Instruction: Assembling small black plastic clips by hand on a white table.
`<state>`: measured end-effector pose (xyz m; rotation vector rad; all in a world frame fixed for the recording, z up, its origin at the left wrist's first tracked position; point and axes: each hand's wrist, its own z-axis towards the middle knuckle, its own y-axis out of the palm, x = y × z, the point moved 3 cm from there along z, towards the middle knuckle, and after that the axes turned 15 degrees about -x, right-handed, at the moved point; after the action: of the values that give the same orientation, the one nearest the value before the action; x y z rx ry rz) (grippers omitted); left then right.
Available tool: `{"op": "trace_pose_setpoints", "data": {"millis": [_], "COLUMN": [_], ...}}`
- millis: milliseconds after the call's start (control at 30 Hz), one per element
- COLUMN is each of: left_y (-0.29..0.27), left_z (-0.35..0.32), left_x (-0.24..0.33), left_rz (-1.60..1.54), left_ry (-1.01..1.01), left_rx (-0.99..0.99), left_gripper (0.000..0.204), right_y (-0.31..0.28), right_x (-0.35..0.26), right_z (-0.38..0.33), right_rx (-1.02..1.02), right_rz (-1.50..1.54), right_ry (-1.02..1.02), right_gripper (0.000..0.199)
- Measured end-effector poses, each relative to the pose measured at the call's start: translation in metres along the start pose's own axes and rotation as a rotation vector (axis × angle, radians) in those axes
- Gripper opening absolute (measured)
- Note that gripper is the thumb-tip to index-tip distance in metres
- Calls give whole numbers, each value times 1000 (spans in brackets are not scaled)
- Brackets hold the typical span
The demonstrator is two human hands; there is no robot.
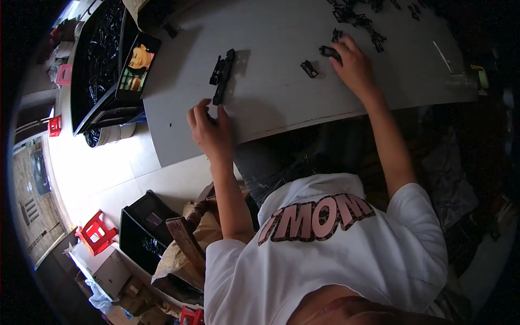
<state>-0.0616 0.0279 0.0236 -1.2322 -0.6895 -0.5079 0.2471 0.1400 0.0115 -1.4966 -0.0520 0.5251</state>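
R hand [356, 64] is pinching 1 black plastic piece [329, 52] at the counter [271, 92]; L hand [207, 131] is curling by 1 long black bar's [226, 70] near end, can't tell if gripping anything. Light fingertip pressure is prob. suiting thin pcs best. Count: 2 black clips [309, 69] are lying by R hand, 1 shorter piece [216, 71] is sitting alongside bar; far heap [344, 12] is overlapping, can't count.

"How are we holding our left hand [208, 130]?"
"We're curving its fingers [200, 110] upward, left of centre."
"And our right hand [353, 67]?"
"We're stretching that arm [391, 141] toward the upper right, bending the fingers leftward, thumb [336, 65] below."
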Motion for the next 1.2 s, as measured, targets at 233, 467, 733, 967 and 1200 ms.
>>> {"op": "trace_pose_setpoints", "data": {"millis": [233,467,733,967,1200], "left_y": [2,13,43,48,45], "left_z": [16,8,11,12,13], "left_x": [2,-7,17,13,17], "left_rz": [338,-61,-388,-407,-426], "left_ry": [-170,-17,-12,15,-6], "left_rx": [-82,-132,-337,-393,-492], "left_gripper": [27,27,26,27,28], "right_y": [5,2,13,3,4], "right_x": [-52,-62,-62,-93,-107], "right_z": [-17,-12,-5,-17,-16], "right_rx": [-35,-146,-150,-188,-201], "right_rz": [208,167,58,464,438], "right_ry": [115,166,182,-238,-305], "right_gripper": [23,23,26,24,26]}}
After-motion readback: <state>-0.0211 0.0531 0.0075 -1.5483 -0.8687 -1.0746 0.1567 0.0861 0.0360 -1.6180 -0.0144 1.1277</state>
